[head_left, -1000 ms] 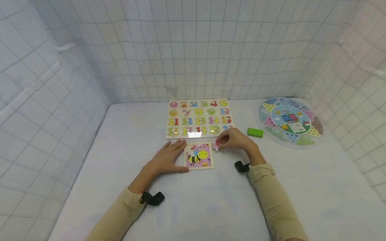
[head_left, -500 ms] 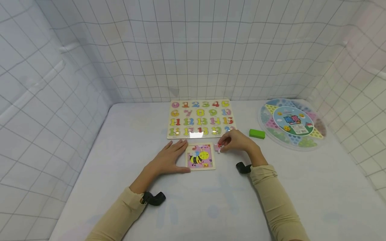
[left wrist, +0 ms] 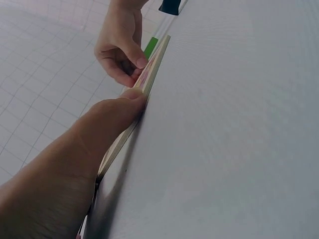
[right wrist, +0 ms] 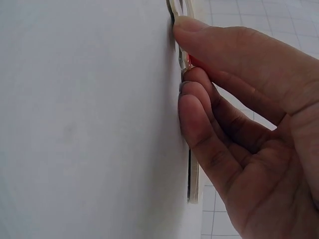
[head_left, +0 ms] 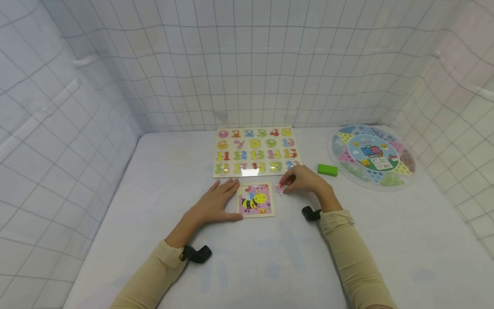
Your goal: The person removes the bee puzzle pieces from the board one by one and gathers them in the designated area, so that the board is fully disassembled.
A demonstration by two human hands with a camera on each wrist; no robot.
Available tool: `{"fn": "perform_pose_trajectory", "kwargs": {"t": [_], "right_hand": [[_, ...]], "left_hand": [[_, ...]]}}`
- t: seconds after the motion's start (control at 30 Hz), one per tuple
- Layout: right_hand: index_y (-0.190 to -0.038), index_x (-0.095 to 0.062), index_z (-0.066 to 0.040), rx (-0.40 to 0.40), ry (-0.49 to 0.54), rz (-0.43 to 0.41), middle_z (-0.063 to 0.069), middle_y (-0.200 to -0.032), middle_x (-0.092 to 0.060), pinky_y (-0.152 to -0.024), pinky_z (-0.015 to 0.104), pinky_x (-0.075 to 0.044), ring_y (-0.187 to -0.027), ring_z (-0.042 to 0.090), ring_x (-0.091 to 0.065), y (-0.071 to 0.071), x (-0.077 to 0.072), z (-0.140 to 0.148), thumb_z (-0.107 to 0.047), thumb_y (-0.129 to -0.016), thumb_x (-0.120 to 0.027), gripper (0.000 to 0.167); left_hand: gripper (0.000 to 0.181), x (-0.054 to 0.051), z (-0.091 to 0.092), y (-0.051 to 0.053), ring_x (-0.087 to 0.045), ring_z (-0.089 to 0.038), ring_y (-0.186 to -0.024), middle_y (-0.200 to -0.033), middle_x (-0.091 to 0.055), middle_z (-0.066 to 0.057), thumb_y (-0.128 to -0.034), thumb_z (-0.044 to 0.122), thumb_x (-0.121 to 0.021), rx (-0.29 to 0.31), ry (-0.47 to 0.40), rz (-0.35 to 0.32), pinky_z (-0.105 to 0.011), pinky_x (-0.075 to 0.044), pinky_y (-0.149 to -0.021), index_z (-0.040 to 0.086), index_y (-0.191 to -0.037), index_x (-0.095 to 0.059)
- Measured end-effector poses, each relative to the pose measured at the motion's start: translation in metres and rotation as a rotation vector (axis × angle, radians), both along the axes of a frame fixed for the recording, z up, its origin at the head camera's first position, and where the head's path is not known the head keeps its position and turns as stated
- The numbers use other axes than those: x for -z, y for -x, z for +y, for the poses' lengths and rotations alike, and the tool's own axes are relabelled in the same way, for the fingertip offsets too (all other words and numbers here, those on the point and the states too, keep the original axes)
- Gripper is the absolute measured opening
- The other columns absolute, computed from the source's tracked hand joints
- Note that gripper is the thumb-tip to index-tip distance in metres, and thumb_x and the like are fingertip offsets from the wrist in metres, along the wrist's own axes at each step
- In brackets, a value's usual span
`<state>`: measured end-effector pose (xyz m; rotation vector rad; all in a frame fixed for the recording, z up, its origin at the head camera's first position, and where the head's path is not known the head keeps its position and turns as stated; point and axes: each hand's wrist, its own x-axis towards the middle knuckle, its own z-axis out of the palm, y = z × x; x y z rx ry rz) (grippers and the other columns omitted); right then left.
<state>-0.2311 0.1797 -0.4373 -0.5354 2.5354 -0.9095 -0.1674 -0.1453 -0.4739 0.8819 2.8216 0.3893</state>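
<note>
A small square bee puzzle in a pale wooden frame lies on the white table. My left hand lies along its left side, fingers straight, the thumb at the lower left corner. In the left wrist view, that thumb presses on the frame's edge. Just right of the frame, my right hand pinches a pink puzzle piece with a red mark. From the right wrist view, the piece appears edge-on between thumb and fingers, low over or on the table; which one I cannot tell.
Behind the bee puzzle lies a larger number puzzle board; the right hand is close to its lower right corner. A green block sits to the right, beside a round Chinese checkers set. White gridded cloth walls enclose the table.
The right hand has shifted the pink piece slightly right, away from the frame. The left hand stays in place. The head view sways a little.
</note>
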Motion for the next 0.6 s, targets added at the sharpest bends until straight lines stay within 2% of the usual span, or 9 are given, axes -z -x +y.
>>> {"fn": "perform_pose_trajectory", "kwargs": {"t": [0.27, 0.6], "right_hand": [[-0.097, -0.075, -0.009, 0.003, -0.022, 0.023, 0.003, -0.085, -0.069, -0.07, 0.025, -0.05, -0.077, 0.014, -0.059, 0.0001, -0.0009, 0.0008, -0.015, -0.074, -0.084, 0.025], [-0.1, -0.075, -0.009, 0.016, -0.021, 0.004, 0.003, -0.087, -0.069, -0.072, 0.026, -0.05, -0.079, 0.014, -0.059, -0.0005, 0.0012, 0.0029, -0.016, -0.074, -0.084, 0.028]], "left_hand": [[0.107, 0.0001, -0.0004, 0.0007, -0.017, -0.022, -0.153, -0.164, -0.021, -0.002, -0.0775, 0.073, -0.06, -0.01, -0.002, 0.007, -0.048, -0.009, -0.125, 0.012, -0.156, -0.021], [0.106, 0.0013, -0.0001, 0.0006, -0.018, -0.023, -0.152, -0.163, -0.022, -0.004, -0.0777, 0.072, -0.06, 0.004, -0.016, 0.007, -0.05, -0.011, -0.125, 0.01, -0.155, -0.023]]}}
